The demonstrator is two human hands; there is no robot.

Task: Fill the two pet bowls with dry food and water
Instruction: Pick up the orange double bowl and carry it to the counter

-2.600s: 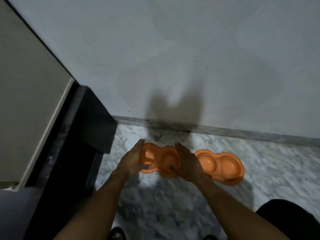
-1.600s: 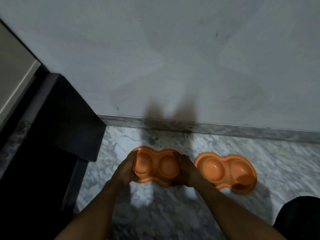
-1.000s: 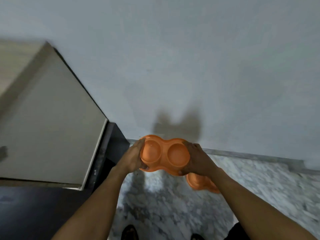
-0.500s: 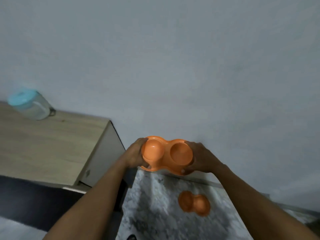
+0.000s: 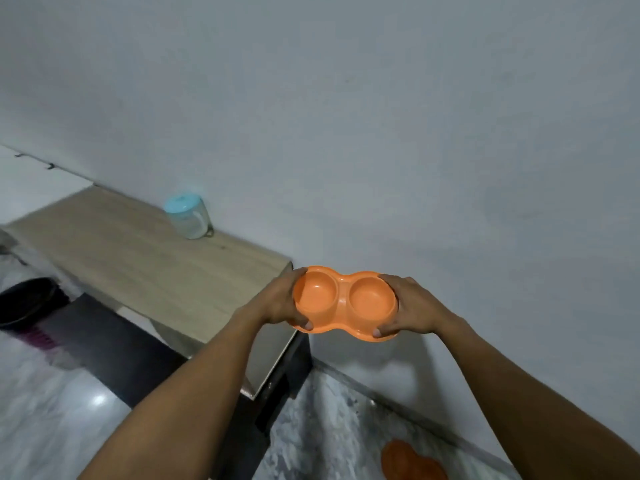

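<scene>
The left hand (image 5: 280,299) and right hand (image 5: 412,306) grip the orange bowl (image 5: 344,299), fingers (image 5: 306,324) curled; a slip could drop it toward the second bowl (image 5: 412,462) at 5 o'clock.

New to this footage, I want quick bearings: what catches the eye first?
An empty orange double pet bowl, held up mid-frame, left hand and right hand gripping its ends. A second orange bowl lies on the marble floor, lower right; a blue-lidded jar stands on the wooden counter, left.
</scene>
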